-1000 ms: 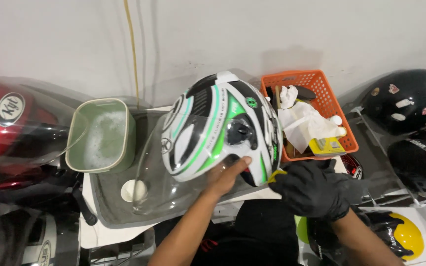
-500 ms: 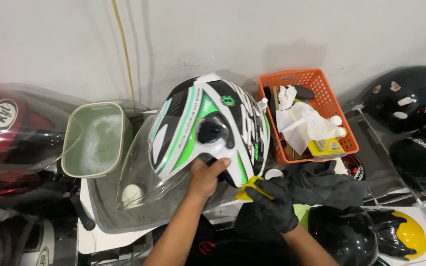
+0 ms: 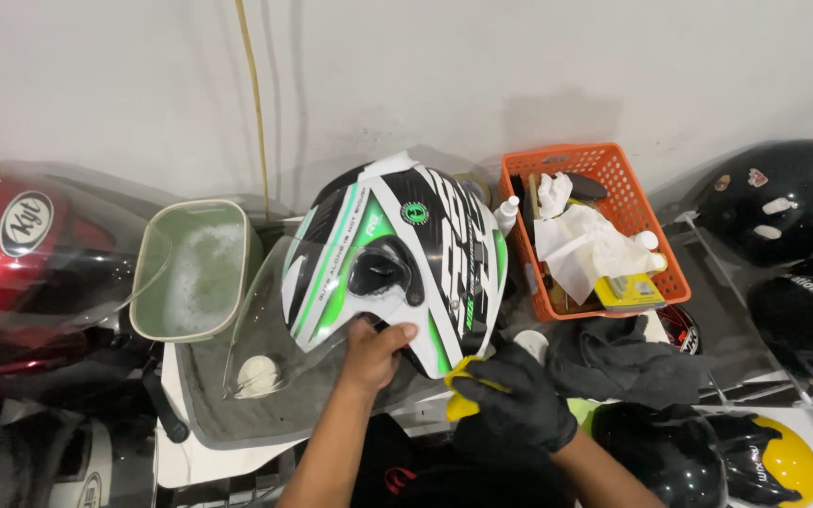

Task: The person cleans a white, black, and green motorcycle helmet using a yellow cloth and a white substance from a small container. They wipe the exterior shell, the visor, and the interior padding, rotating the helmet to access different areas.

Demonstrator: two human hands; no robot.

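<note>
— What's moved? — Turned further left, the helmet now shows its side vent, and the gloved right hand has slid under its near right edge.

— Grips? — Bare left hand presses flat, fingers apart, on the lower rim. Right grip is clamped on a yellow cloth.

— Where? — On the grey mat, between soapy tub and orange basket.

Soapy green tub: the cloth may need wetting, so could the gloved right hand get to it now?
Probably not directly: the right hand is beside the helmet, which stands between it and the green tub.
</note>
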